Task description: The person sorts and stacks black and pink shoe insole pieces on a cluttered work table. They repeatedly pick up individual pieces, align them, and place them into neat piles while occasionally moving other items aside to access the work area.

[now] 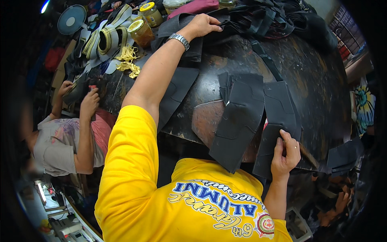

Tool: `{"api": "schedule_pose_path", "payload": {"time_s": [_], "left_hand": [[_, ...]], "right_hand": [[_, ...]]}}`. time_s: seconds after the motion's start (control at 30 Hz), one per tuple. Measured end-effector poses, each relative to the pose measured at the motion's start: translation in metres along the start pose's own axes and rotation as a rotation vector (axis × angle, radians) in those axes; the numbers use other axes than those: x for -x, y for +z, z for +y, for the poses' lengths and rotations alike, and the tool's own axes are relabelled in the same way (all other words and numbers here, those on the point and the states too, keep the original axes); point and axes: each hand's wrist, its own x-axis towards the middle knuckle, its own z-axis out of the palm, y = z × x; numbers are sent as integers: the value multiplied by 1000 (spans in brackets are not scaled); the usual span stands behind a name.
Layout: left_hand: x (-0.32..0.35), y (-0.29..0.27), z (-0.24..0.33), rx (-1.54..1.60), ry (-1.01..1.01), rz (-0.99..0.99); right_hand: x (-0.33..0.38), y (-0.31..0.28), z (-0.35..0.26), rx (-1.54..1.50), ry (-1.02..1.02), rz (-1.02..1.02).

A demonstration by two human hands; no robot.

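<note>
- The left hand (201,25) is resting at the far edge of the table (318,92), its fingertips meeting the black pile (258,20); whether they are pinching a piece, I cannot tell.
- A metal watch (179,40) is circling the left wrist.
- The right hand (286,155) is touching the right edge of the right sheet (278,105), thumb and forefinger bending close to each other; whether they are clamping it, I cannot tell.
- The right sheet is lying at the near side of the table, its lower end hanging over the edge.
- The middle sheets (240,117) are lying just left of it, also overhanging toward the yellow shirt (133,161).
- Another black sheet (177,88) is lying partly behind the left forearm.
- A black strap (266,60) is running from the pile toward the right sheet.
- Two jars (141,33) (151,15) are standing left of the left hand, with yellow ties (128,60) lying nearby.
- At the left, a co-worker (64,141) in a grey shirt is sitting beside the table, one hand holding a red-tipped thing (92,87).
</note>
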Motion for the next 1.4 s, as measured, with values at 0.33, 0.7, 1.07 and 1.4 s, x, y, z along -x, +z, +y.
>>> {"api": "schedule_pose_path", "payload": {"time_s": [0.33, 0.7, 1.07, 1.4], "left_hand": [[3, -6, -6, 187, -53, 27], [9, -15, -4, 227, -71, 5], [13, -9, -8, 332, -132, 15], [16, -12, -6, 439, -163, -19]], "right_hand": [[3, -1, -1, 19, 42, -29], [5, 0, -2, 34, 83, -36], [5, -1, -1, 40, 55, -35], [6, -1, -2, 45, 84, -37]]}}
